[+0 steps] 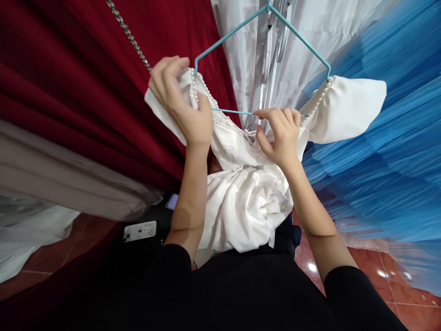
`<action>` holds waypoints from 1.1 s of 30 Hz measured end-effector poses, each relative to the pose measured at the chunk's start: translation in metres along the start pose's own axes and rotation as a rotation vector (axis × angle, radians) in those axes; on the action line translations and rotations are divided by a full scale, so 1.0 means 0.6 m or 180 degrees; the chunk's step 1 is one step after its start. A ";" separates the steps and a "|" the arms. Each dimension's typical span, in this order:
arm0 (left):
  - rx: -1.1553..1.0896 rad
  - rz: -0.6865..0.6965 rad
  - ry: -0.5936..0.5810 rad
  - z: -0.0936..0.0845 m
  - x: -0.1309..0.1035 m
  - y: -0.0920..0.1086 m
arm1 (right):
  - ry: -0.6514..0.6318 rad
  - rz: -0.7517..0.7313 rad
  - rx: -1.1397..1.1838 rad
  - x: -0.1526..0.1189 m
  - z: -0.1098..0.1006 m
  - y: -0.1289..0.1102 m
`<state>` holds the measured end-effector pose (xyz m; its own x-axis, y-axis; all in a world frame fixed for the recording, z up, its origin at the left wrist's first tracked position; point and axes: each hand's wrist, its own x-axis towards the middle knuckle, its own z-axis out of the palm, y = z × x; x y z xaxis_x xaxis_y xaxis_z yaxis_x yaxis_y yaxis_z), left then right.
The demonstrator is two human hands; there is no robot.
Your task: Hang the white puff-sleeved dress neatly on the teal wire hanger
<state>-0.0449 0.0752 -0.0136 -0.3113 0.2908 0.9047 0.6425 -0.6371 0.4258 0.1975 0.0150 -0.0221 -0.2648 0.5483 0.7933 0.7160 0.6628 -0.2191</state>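
A white dress hangs by its shoulders from a turquoise wire hanger, and its skirt is bunched up at my lap. Strings of pearl beads run along the neckline and both shoulders. My left hand is wrapped over the dress's left shoulder, at the hanger's left corner; its fingertips are partly hidden by fabric. Lower and nearer the middle, my right hand is closed at the hanger's bottom bar, fingertips pinching it. The right-side sleeve spreads out flat, with no hand on it.
Dark red drapes with a metal chain fill the left. Blue tulle hangs close on the right, white fabric behind the hanger. A phone and another phone lie on a black surface beside me. Red tiles cover the floor.
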 end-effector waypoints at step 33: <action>0.0070 -0.0223 -0.1617 -0.016 -0.054 0.141 | 0.0744 -0.0051 0.0382 0.021 -0.061 0.033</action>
<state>0.0131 0.0052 -0.0072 0.0221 0.6459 0.7631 0.6485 -0.5902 0.4808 0.2317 0.0162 0.0041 -0.1089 0.4138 0.9038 0.6274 0.7339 -0.2604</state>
